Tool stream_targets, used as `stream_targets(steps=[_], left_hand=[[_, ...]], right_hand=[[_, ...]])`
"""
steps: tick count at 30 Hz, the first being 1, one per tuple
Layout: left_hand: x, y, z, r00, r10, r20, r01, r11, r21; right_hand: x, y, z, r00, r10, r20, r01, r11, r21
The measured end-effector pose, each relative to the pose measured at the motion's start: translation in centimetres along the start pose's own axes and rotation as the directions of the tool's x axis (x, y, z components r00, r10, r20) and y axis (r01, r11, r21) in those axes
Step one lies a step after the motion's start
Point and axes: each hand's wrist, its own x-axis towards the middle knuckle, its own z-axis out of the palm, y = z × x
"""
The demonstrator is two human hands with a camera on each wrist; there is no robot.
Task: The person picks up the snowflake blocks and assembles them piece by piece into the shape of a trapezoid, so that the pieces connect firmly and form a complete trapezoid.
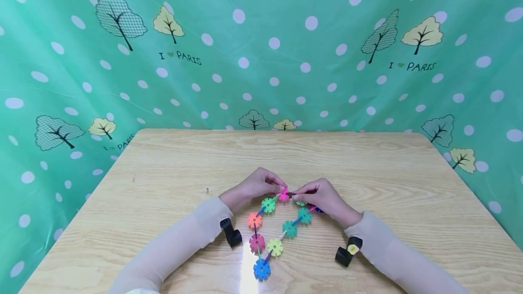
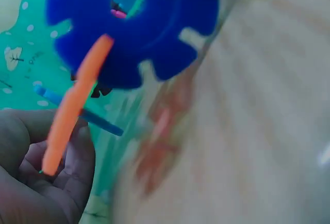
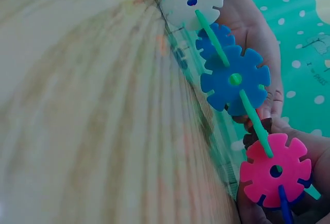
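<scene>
A chain of colourful notched plastic discs joined by thin sticks lies on the table, with a blue disc (image 1: pixel 261 269) nearest me. At its far end my left hand (image 1: pixel 258 183) pinches a bright pink disc (image 1: pixel 283 195). My right hand (image 1: pixel 323 196) pinches a small dark piece (image 1: pixel 291 193) against that disc and partly covers a green disc (image 1: pixel 301 203). In the left wrist view a blue disc (image 2: pixel 170 54) and an orange stick (image 2: pixel 77 105) loom before the fingers (image 2: pixel 77 167). White (image 3: pixel 180 7), blue (image 3: pixel 219 90) and pink (image 3: pixel 258 177) discs hang in a row in the right wrist view.
Wooden table (image 1: pixel 184 153) runs under both arms. A green dotted curtain (image 1: pixel 253 85) hangs behind and beside it. Black wrist cameras (image 1: pixel 232 235) jut from the sleeves near the chain. A tiny dark speck (image 1: pixel 207 190) lies left of the left hand.
</scene>
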Motion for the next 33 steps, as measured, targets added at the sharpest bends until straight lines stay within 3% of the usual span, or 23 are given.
stream_targets(steps=[3, 6, 12, 18, 24, 30, 33], left_hand=[[0.0, 0.2, -0.7, 0.999, 0.043, -0.004, -0.043, 0.996, 0.075], [-0.6, 0.5, -1.5, 0.997, 0.053, -0.048, -0.048, 0.994, 0.101], [-2.9, 0.6, -2.3, 0.98, 0.063, -0.187, -0.067, 0.998, -0.014], [-5.6, -0.1, -1.5, 0.964, 0.072, -0.256, -0.098, 0.991, -0.087], [-6.7, -1.5, 0.0, 0.967, 0.035, -0.252, -0.063, 0.993, -0.102], [-6.4, -2.4, 0.8, 0.977, 0.065, -0.205, -0.101, 0.98, -0.169], [-6.0, -2.5, 0.9, 0.976, 0.057, -0.212, -0.101, 0.974, -0.203]], right_hand=[[-0.1, 0.0, 0.1, 0.999, 0.025, -0.038, -0.023, 0.999, 0.044], [-0.1, 0.3, 0.0, 0.994, 0.045, -0.099, -0.04, 0.998, 0.054], [0.0, 0.9, -0.4, 0.966, 0.086, -0.242, -0.071, 0.995, 0.073], [0.1, 1.3, -0.9, 0.938, 0.131, -0.322, -0.088, 0.986, 0.144], [0.3, 1.4, -1.4, 0.915, 0.151, -0.374, -0.091, 0.98, 0.174], [0.6, 1.5, -1.5, 0.899, 0.17, -0.403, -0.095, 0.976, 0.198], [0.8, 1.5, -1.5, 0.893, 0.182, -0.41, -0.098, 0.971, 0.218]])
